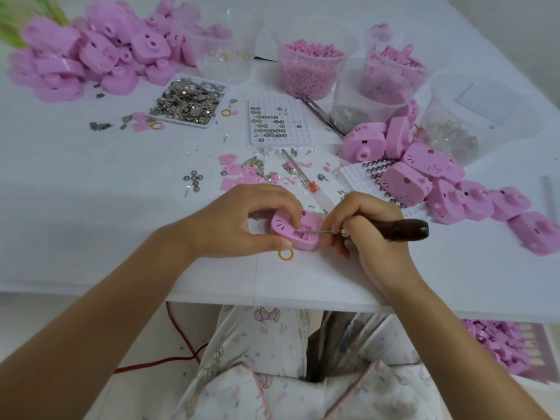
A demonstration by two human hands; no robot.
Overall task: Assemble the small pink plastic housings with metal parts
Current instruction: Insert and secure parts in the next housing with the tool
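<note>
Near the bench (91, 225) front edge, my left hand (239, 222) grips a pink housing (298, 236); my right hand (366, 228) grips a screwdriver (404, 229). White bench surface stretches leftward.

housing (298, 231): matt pink plastic | screwdriver handle (403, 229): glossy dark wood, metal shaft | tubs (312, 68): clear plastic

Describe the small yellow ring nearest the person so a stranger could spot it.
Start at the white table's near edge, where the left hand holds a small pink plastic housing. Directly in front of that housing, toward the person, lies the small yellow ring. The other yellow rings lie far back by the white tray of metal pieces.
</note>
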